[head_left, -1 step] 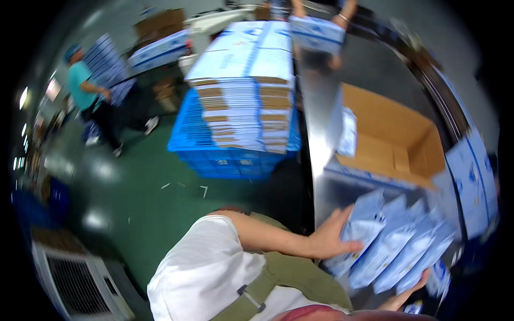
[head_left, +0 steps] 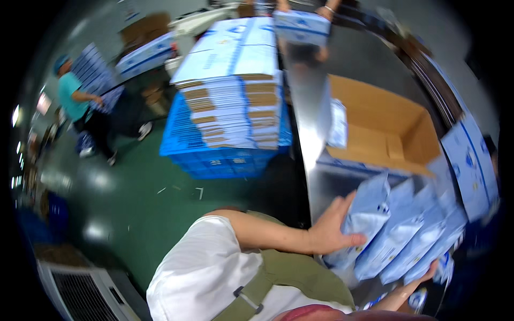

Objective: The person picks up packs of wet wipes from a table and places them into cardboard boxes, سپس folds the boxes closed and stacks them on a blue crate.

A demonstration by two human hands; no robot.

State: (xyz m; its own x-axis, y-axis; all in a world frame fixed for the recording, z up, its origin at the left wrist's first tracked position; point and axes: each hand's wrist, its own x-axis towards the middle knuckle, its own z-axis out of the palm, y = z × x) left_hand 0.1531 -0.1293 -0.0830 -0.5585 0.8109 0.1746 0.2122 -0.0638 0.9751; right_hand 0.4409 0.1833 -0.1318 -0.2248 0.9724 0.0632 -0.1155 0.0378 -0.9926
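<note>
Several pale blue and white sealed pouches (head_left: 399, 230) stand side by side in a row, tilted, with my two hands pressing on its ends. My left hand (head_left: 338, 227) lies along the left end, thumb across the nearest pouch's front and fingers at its far side. At the right end, my right hand (head_left: 425, 274) grips from below; only part of its fingers shows. Beyond the pouches sits an open cardboard box (head_left: 396, 142), brown inside, with white and blue outer flaps. The pouches' lower ends are partly hidden, so I cannot tell whether they touch the metal table (head_left: 326, 184).
Left of the table, a blue plastic crate (head_left: 214, 166) carries a tall stack of flattened cartons (head_left: 227, 69). Another person's hands hold a carton (head_left: 302, 27) at the far end. A person in teal (head_left: 75, 96) is at far left. An upright carton panel (head_left: 471, 163) stands right.
The view has shifted slightly, so the surroundings appear farther left and higher. My hands and the pouches have moved a little right and away from me.
</note>
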